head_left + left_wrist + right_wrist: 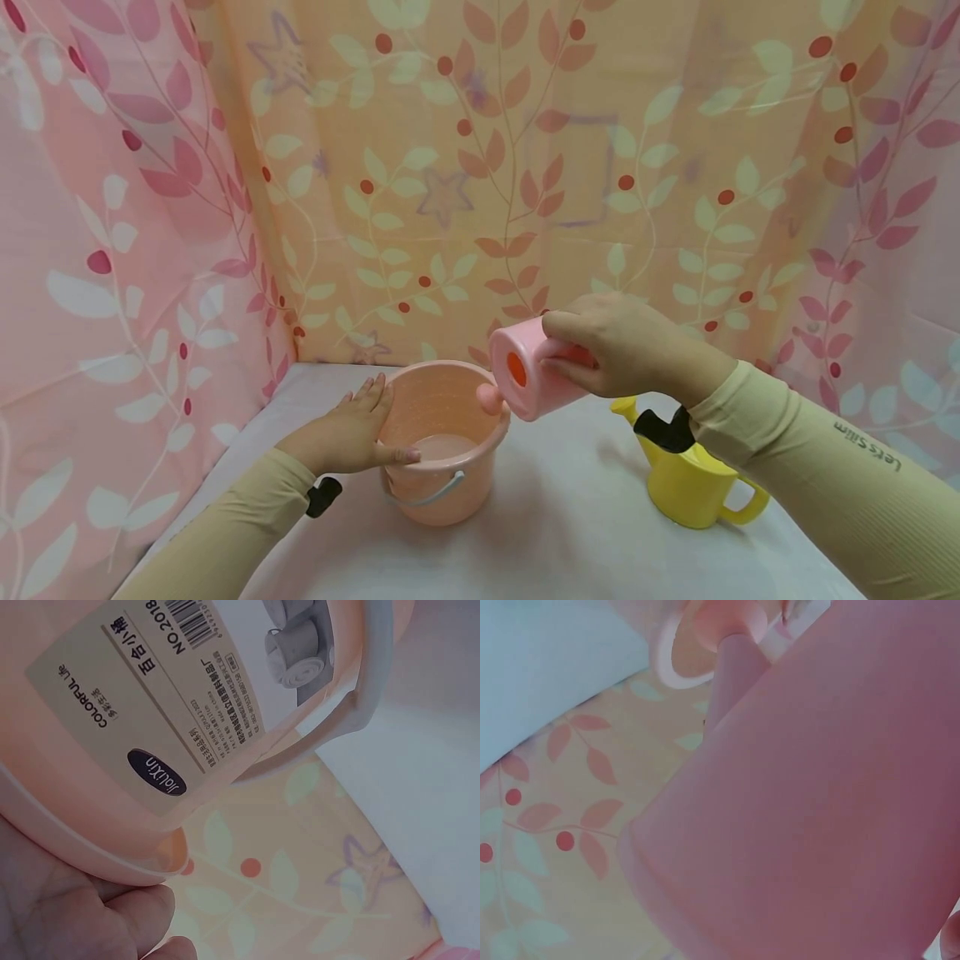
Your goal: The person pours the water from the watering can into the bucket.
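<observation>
My right hand (622, 342) grips the handle of a pink watering can (531, 398), which is raised and tipped to the left. Its round spout head (490, 398) overlaps the right rim of a peach plastic bucket (438, 493). At the bucket's left rim rests my left hand (341, 433), fingers stretched along the edge and thumb over the front rim. The bucket stands upright; a shallow layer of water shows at its bottom. A printed label (142, 697) covers part of its side in the left wrist view. The can's pink body (802, 817) fills most of the right wrist view.
A yellow watering can (686, 492) stands on the white tabletop (577, 533) beneath my right forearm, spout toward the left. The bucket's grey handle (435, 493) hangs down in front. Leaf-patterned curtains (480, 208) enclose the back and both sides.
</observation>
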`<state>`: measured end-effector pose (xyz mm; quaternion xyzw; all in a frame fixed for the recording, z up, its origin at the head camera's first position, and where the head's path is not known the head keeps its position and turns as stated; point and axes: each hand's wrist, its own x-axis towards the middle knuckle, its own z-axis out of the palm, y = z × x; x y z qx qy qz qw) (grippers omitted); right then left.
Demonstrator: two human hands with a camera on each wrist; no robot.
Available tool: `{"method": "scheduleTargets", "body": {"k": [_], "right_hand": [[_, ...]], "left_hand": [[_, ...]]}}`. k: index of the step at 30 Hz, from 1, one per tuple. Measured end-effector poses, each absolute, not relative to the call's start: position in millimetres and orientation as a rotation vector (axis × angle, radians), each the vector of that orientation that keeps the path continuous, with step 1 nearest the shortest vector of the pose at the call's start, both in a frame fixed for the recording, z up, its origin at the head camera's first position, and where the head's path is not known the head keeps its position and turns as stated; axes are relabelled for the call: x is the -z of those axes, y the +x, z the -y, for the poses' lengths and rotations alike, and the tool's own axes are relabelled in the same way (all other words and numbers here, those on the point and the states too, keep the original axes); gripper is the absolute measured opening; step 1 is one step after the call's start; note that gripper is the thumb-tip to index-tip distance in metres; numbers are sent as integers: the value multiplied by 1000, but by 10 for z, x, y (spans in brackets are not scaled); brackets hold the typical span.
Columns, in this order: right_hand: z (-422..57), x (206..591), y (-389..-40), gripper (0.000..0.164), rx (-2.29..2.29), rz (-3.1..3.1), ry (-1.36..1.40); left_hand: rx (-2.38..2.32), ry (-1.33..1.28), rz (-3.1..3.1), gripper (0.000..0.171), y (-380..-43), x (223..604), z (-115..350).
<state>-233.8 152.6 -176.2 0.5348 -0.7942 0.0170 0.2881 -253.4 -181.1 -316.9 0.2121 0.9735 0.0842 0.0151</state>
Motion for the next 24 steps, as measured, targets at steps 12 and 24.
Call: {"method": "scheduleTargets", "body": {"k": [12, 24], "right_hand": [[-1689, 1867, -2391, 28, -221, 2127, 1368], [-1953, 2038, -2475, 27, -407, 2126, 1232]], "left_hand": [[-293, 676, -3028, 116, -2509, 3136, 1802], [-274, 660, -3025, 117, -2516, 3162, 1807]]}}
